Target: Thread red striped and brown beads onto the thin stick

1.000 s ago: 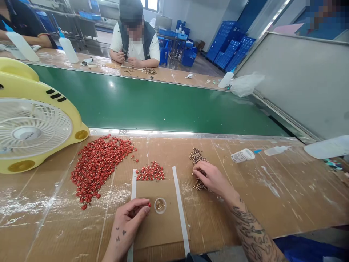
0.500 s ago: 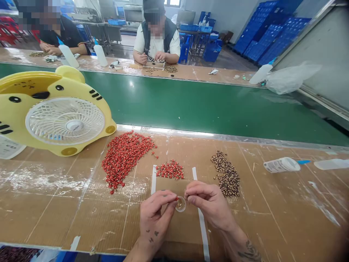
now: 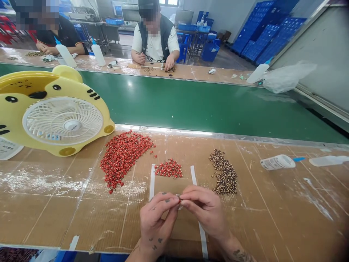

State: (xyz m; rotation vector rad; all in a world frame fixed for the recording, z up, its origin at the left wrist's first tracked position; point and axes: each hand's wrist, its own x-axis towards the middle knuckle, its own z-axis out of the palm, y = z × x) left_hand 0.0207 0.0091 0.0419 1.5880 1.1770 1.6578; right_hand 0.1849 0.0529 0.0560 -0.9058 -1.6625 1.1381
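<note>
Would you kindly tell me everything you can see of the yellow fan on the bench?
The yellow fan is a small desk fan, plastic by its look, shaped like a cartoon animal's head with rounded ears, black eyes, a black nose and black stripes. A round white grille with a central hub faces up and forward. Two round gold-coloured knobs sit along its lower edge. It stands on the cardboard bench cover, beside the red beads, with printed paper at its lower left.
</note>
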